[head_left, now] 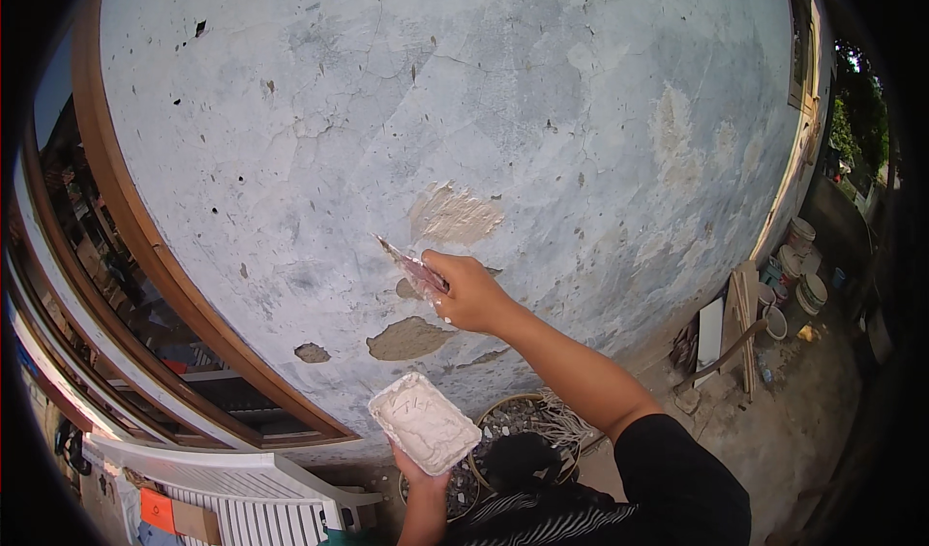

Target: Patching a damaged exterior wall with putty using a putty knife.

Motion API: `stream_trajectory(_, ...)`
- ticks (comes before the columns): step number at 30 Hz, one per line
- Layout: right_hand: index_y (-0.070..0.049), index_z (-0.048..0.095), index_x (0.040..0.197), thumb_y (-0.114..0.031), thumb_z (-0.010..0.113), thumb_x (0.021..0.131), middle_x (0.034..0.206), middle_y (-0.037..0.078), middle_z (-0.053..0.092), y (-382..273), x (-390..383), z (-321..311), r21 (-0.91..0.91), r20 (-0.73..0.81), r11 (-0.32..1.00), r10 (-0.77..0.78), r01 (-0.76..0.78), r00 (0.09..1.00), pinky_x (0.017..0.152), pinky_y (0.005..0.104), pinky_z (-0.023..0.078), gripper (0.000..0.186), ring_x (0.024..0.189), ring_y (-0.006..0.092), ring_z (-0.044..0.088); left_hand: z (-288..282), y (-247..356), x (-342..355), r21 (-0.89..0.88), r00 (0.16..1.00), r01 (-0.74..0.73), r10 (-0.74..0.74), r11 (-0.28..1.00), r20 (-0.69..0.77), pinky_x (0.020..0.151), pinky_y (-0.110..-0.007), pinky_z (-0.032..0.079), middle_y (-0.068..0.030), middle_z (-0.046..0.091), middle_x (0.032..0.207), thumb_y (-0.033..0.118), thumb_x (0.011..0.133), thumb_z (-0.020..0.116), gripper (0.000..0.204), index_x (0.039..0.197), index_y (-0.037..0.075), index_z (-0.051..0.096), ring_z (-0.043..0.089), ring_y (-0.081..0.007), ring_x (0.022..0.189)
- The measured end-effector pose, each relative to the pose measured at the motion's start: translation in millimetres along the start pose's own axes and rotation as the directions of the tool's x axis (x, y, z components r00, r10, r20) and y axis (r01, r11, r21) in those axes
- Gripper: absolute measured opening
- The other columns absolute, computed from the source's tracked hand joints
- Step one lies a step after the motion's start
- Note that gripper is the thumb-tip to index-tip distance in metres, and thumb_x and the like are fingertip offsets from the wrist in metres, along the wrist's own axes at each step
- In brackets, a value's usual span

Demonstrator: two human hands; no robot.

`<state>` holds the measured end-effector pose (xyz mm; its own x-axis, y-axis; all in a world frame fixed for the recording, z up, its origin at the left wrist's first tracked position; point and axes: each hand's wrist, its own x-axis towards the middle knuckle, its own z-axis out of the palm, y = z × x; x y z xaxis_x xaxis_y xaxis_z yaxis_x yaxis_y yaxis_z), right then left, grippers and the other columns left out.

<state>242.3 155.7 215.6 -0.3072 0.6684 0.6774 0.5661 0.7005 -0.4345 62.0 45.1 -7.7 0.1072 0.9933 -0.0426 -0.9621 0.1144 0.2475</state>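
Holding smeared scraper, rounded rectangular tub, pale uneven paste

Before me rises a pale blue-grey wall, its paint cracked, scuffed and chipped, bordered on the left by a brown wooden window frame with dark panes and, near the upper right edge, by a second window. Below the left frame stands a piece of white slatted furniture; at right, a worn grey concrete floor runs along the wall's foot, where wooden planks lean near grouped buckets. Daylight illuminates the scene, with green foliage visible at far right.
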Motion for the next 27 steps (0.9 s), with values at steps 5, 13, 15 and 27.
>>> stream_trajectory(5,0.000,0.056,0.092,-0.015,0.061,0.088,0.078,0.020,0.061,31.7,8.3,-25.4,0.047,-0.239,0.992,0.124,-0.116,0.963,0.067,0.0452,0.046,0.016,0.076,0.0417,0.059,2.1,-4.8,2.2,-0.002,1.000,0.011,-0.011,1.000,0.022,0.101,-0.052,0.043,-0.0097,0.051,0.138,0.051,0.097,0.037,0.058,0.141,0.013,0.041,0.053,-0.0335,0.121)
stream_trajectory(13,-0.001,0.060,0.096,-0.012,0.061,0.087,0.083,0.020,0.063,56.4,-11.4,-63.4,-0.112,-0.448,0.973,0.130,-0.200,0.884,0.066,0.0424,0.048,0.015,0.076,0.0403,0.060,0.4,0.7,1.1,0.002,1.000,-0.022,0.022,1.000,0.012,0.101,-0.052,0.043,-0.0095,0.051,0.137,0.052,0.097,0.038,0.059,0.141,0.014,0.041,0.052,-0.0334,0.121)
stream_trajectory(15,-0.001,0.060,0.096,-0.011,0.061,0.087,0.084,0.019,0.063,55.8,-17.7,-73.3,-0.118,-0.492,0.974,0.113,-0.195,0.863,0.066,0.0420,0.048,0.014,0.076,0.0399,0.061,-0.6,2.5,0.8,0.003,1.000,-0.024,0.024,1.000,-0.001,0.101,-0.052,0.042,-0.0095,0.051,0.138,0.052,0.097,0.038,0.059,0.141,0.014,0.041,0.052,-0.0333,0.122)
stream_trajectory(27,0.000,0.045,0.085,-0.005,0.060,0.087,0.074,0.018,0.054,28.2,-39.8,-87.8,-0.378,-0.645,0.895,-0.073,-0.235,0.761,0.059,0.0396,0.045,0.015,0.064,0.0368,0.055,-1.8,2.5,0.1,0.005,1.000,0.010,-0.009,1.000,-0.022,0.102,-0.052,0.042,-0.0086,0.051,0.137,0.052,0.097,0.037,0.058,0.141,0.014,0.042,0.052,-0.0331,0.122)
